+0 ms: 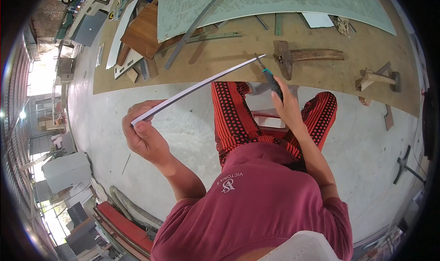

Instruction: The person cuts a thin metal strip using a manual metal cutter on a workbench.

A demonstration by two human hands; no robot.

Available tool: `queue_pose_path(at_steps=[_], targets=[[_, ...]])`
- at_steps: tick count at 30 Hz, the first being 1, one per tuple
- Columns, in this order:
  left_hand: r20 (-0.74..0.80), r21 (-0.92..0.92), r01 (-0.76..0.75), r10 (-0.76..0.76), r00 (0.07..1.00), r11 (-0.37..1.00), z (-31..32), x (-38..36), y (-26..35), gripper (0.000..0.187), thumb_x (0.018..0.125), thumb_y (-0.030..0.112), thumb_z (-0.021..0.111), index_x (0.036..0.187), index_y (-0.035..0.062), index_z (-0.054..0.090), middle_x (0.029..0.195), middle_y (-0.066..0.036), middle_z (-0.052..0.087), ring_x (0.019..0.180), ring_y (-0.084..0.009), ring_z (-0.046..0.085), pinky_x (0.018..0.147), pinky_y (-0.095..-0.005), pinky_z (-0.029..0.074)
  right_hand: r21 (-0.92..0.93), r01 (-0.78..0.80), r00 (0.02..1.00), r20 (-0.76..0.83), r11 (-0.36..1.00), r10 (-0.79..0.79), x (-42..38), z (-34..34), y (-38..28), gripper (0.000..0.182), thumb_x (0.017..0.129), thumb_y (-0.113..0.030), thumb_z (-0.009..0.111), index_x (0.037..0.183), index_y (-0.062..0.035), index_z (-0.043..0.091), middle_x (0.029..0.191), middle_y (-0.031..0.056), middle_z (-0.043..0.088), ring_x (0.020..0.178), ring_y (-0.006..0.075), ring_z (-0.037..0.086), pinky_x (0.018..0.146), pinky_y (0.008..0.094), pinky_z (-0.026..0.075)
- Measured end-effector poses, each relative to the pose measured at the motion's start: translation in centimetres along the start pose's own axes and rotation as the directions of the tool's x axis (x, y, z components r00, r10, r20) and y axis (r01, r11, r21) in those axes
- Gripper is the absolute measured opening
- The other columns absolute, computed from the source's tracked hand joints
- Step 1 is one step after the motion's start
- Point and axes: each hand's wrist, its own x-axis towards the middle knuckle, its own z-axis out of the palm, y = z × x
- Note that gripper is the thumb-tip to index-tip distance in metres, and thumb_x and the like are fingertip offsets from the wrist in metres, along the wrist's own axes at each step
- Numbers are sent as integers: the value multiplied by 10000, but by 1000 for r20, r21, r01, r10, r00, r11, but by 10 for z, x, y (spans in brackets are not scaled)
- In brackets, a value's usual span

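Note:
My left hand [145,135] is closed around the near end of a long, thin, pale strip [197,87] with a darker lower side. The strip slants up and away to the right, its far end over the worktable [220,68]. In my right hand [288,106] is a screwdriver [270,80] with a black handle and a teal collar. Its thin metal shaft points at the far end of the strip; whether the tip touches it, I cannot tell. Just right of that end lies a hammer [286,62] with a worn wooden handle.
A second hammer [379,79] lies at the table's right side. Across the back is a large pale green sheet [275,0]. A long grey strip [192,29] and a brown wooden board [141,30] lie at the left. Below my right hand is a red stool [270,122].

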Motion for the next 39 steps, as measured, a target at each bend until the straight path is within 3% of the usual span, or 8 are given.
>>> queue_pose_path(at_steps=[9, 11, 13, 17, 20, 27, 36, 39], targets=[[-12, -26, 23, -24, 1000, 999, 1, 4, -8, 422, 960, 378, 415, 1007, -39, 443, 933, -189, 557, 766, -247, 615, 690, -337, 561, -18, -185, 983, -6, 983, 185, 4, -3, 31, 432, 899, -212, 509, 1299, -91, 397, 1094, 253, 566, 982, 438, 554, 799, 439, 451], [-53, -79, 149, -153, 987, 986, 0, 4, -9, 416, 953, 364, 433, 1046, -42, 418, 973, -187, 531, 782, -267, 622, 718, -387, 580, -19, -199, 980, 2, 980, 199, 1, -3, 31, 434, 900, -213, 507, 1302, -95, 395, 1081, 253, 572, 965, 439, 560, 790, 440, 451], [-58, -75, 154, -158, 986, 985, 3, 6, -7, 408, 951, 349, 446, 1060, -42, 407, 975, -185, 534, 799, -280, 627, 717, -385, 580, -51, -78, 992, -102, 996, 72, -1, 1, 30, 440, 900, -210, 508, 1309, -99, 388, 1079, 254, 572, 955, 440, 562, 787, 438, 451], [-47, -142, 154, -162, 986, 978, 5, 6, -4, 363, 963, 288, 432, 1129, -32, 388, 994, -176, 523, 850, -296, 623, 785, -415, 556, 33, -148, 989, -7, 988, 148, -8, -10, -27, 445, 889, -185, 517, 1307, -87, 399, 1133, 247, 556, 1007, 423, 553, 831, 420, 449], [-77, -140, 153, -165, 983, 978, 9, 7, -1, 379, 953, 290, 461, 1134, -35, 388, 1023, -180, 528, 857, -299, 622, 787, -409, 554, 155, 115, 975, 171, 981, -141, -11, -19, -87, 461, 843, -126, 552, 1284, -59, 438, 1239, 220, 506, 1110, 383, 519, 936, 381, 415], [-96, -89, 85, -94, 991, 992, 6, 0, -2, 409, 941, 313, 486, 1140, -30, 390, 1037, -175, 530, 883, -270, 617, 802, -408, 547, 267, 288, 823, 421, 920, -380, -16, -20, -155, 580, 801, -156, 604, 1335, -164, 380, 955, 153, 544, 790, 324, 596, 640, 406, 521], [-70, -141, 107, -118, 991, 984, 5, -2, -4, 402, 936, 315, 502, 1143, -14, 401, 1043, -149, 519, 938, -216, 574, 817, -403, 536, 151, 212, 913, 322, 966, -250, -14, -13, -118, 543, 803, -159, 592, 1314, -153, 409, 914, 121, 531, 749, 315, 584, 626, 413, 513], [-108, -146, 93, -109, 988, 985, 7, -1, -6, 413, 928, 324, 513, 1126, -16, 388, 1015, -181, 546, 867, -283, 627, 764, -377, 552, 171, 258, 907, 296, 951, -299, -18, -16, -124, 540, 795, -151, 591, 1307, -153, 418, 905, 119, 532, 738, 319, 579, 651, 422, 509]])
